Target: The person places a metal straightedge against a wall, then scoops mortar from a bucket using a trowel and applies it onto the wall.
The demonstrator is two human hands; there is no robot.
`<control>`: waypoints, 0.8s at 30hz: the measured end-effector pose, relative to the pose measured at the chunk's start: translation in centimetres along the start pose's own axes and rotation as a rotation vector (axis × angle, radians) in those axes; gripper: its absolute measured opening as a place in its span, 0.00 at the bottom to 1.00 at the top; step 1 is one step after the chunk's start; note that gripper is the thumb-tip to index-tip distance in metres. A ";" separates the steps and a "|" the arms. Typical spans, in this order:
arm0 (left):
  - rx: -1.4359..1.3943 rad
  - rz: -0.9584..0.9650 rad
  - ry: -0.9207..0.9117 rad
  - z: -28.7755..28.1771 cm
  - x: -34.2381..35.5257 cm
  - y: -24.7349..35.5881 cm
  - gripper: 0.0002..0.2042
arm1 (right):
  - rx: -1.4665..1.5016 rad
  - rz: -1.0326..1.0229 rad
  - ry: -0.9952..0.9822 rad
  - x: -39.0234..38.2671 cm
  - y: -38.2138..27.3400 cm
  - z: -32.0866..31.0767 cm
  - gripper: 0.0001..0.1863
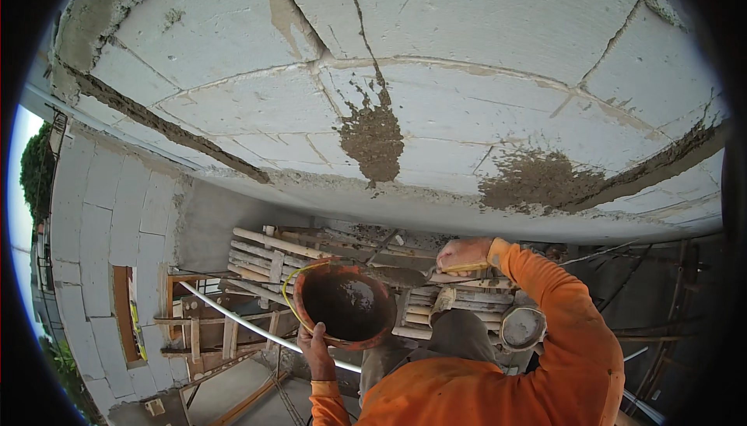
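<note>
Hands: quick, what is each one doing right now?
Left hand: closed on the rim of the orange mortar pan, holding it up.
Right hand: closed around the handle of a trowel, blade over the pan.

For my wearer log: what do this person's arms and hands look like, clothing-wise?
Both arms are in long bright orange sleeves, loose and creased, with grey dust smears on the right one. The left sleeve's cuff ends at the wrist. Both the left hand and the right hand are bare, with no gloves; no watch or markings show.
</note>
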State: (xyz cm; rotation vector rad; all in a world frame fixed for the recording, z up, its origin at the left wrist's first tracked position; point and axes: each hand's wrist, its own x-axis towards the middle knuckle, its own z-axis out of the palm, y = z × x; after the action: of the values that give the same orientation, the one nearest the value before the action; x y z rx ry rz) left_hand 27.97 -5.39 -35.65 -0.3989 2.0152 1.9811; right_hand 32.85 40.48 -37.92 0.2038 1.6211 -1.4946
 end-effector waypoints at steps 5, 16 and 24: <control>0.085 0.034 -0.024 -1.5 -0.6 -1.1 0.04 | -0.326 -0.209 0.724 -12.4 -10.4 -5.1 0.18; 0.073 0.118 -0.204 3.8 -2.9 4.1 0.03 | -1.101 -0.199 0.767 -14.2 -11.7 8.9 0.18; 0.006 0.208 -0.415 12.4 -5.7 7.9 0.10 | -1.097 -0.067 0.643 -6.2 0.1 12.7 0.17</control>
State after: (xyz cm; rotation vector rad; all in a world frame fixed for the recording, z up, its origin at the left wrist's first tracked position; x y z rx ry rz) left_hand 30.32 7.14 -26.36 0.2195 1.8518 1.9711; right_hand 42.70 32.15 -32.09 -0.0060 2.7384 -0.3928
